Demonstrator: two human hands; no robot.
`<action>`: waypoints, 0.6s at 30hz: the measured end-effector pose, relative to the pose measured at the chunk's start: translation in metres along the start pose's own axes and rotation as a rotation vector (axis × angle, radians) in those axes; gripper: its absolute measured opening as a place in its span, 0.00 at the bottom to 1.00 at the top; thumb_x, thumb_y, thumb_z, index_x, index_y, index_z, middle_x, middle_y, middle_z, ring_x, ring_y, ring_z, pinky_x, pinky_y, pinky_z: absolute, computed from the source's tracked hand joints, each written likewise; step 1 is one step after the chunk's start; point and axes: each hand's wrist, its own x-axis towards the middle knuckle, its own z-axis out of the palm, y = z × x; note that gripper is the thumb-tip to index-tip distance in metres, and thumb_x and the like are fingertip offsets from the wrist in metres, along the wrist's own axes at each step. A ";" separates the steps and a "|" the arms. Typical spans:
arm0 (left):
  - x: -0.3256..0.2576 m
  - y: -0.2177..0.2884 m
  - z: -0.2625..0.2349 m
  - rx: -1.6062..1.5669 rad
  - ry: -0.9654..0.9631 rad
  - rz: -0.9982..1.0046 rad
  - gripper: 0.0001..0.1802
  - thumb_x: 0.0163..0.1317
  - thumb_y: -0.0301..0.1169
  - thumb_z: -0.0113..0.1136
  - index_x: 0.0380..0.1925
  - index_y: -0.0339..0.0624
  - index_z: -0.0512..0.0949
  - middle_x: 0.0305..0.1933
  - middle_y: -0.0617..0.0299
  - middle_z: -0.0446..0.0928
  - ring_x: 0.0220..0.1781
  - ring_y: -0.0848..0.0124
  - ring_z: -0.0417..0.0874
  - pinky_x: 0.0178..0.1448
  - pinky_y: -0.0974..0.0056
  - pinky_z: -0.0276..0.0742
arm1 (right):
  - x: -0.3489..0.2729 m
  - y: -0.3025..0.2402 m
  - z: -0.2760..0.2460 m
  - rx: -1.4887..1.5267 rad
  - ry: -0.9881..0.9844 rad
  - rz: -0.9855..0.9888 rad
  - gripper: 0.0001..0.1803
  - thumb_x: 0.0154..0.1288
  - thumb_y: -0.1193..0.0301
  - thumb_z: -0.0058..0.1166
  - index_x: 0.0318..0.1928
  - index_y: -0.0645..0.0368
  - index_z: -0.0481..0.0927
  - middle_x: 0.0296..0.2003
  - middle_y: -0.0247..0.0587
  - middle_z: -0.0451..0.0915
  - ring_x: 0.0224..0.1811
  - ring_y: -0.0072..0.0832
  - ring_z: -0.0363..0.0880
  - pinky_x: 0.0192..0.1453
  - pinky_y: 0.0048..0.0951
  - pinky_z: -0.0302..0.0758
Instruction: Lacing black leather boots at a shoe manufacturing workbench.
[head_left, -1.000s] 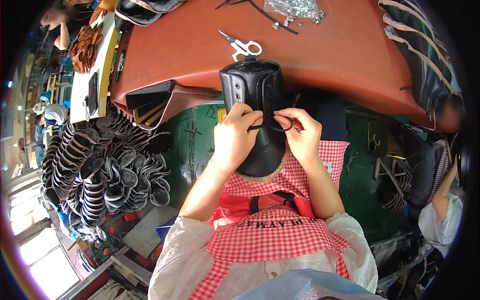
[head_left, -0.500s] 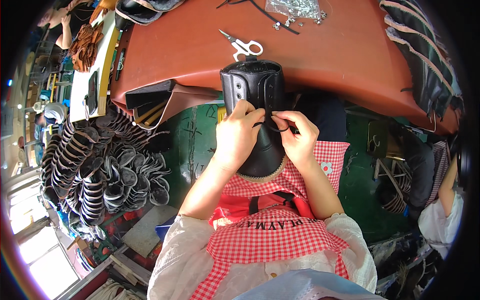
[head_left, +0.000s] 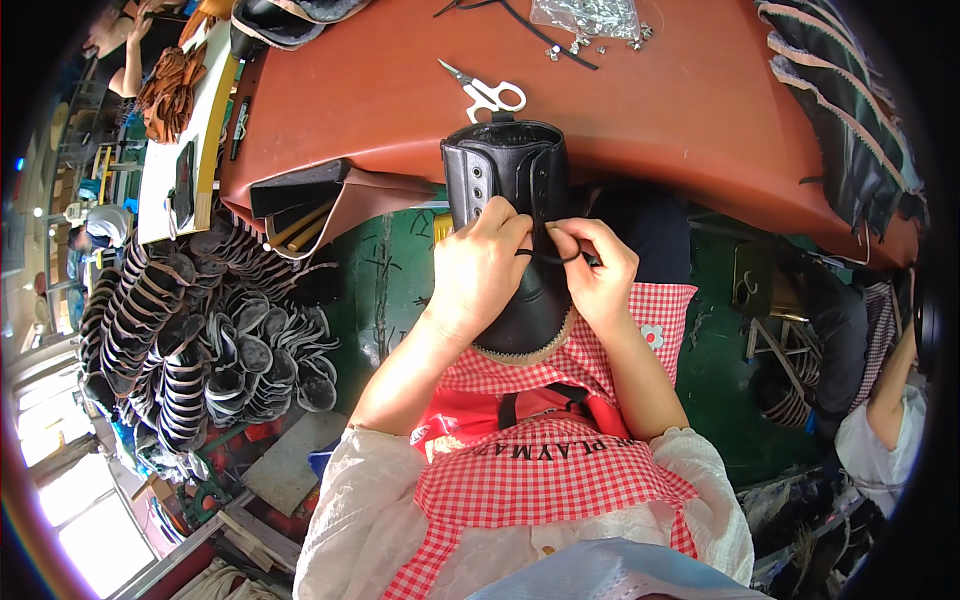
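Black boot upper (head_left: 535,310) lies with its toe end over the person's red checked apron (head_left: 555,485) and its shaft reaching the table edge, the open top facing away. On its front, the left hand (head_left: 480,268) bunches thumb and fingers together, seemingly clamped on a black lace (head_left: 554,260); the right hand (head_left: 603,272) pinches the lace between thumb and forefinger, a loop hanging between. Over the last second the left hand has rolled further over and moved slightly rightward, leaving less lace showing; the work apparently remains at the eyelets. Just beyond, white-handled scissors (head_left: 492,97) lie on the brown table (head_left: 390,90); farther off sits a clear bag (head_left: 590,14) of metal pieces.
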 end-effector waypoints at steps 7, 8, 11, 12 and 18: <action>-0.013 -0.018 -0.034 -0.007 0.027 -0.021 0.11 0.43 0.27 0.67 0.30 0.45 0.81 0.32 0.65 0.74 0.27 0.67 0.80 0.31 0.65 0.77 | 0.027 -0.015 -0.021 -0.107 -0.288 -0.250 0.07 0.54 0.78 0.61 0.33 0.65 0.78 0.38 0.42 0.82 0.45 0.36 0.78 0.48 0.32 0.76; -0.017 -0.025 -0.044 -0.053 0.062 -0.065 0.12 0.40 0.26 0.66 0.30 0.44 0.81 0.32 0.63 0.74 0.26 0.69 0.78 0.31 0.66 0.76 | 0.029 -0.019 -0.020 -0.058 -0.303 -0.193 0.07 0.51 0.76 0.62 0.30 0.63 0.77 0.37 0.40 0.82 0.45 0.38 0.76 0.51 0.36 0.72; -0.034 -0.049 -0.080 -0.055 0.071 -0.250 0.16 0.37 0.23 0.69 0.31 0.46 0.80 0.33 0.62 0.74 0.29 0.68 0.77 0.33 0.66 0.75 | 0.041 -0.032 -0.019 -0.050 -0.430 -0.184 0.07 0.52 0.75 0.62 0.28 0.63 0.77 0.32 0.39 0.80 0.41 0.36 0.76 0.48 0.35 0.72; -0.041 -0.060 -0.088 -0.042 0.117 -0.305 0.16 0.37 0.21 0.69 0.31 0.45 0.80 0.33 0.63 0.73 0.27 0.70 0.75 0.33 0.68 0.74 | 0.044 -0.037 -0.018 -0.047 -0.436 -0.187 0.07 0.52 0.75 0.62 0.28 0.63 0.77 0.32 0.39 0.80 0.41 0.36 0.76 0.48 0.35 0.72; -0.088 -0.131 -0.125 0.115 0.339 -0.461 0.08 0.44 0.20 0.64 0.28 0.40 0.81 0.27 0.65 0.70 0.25 0.74 0.68 0.30 0.70 0.66 | 0.057 -0.068 0.000 -0.074 -0.694 -0.050 0.14 0.56 0.66 0.65 0.26 0.63 0.76 0.21 0.40 0.74 0.26 0.35 0.73 0.37 0.34 0.68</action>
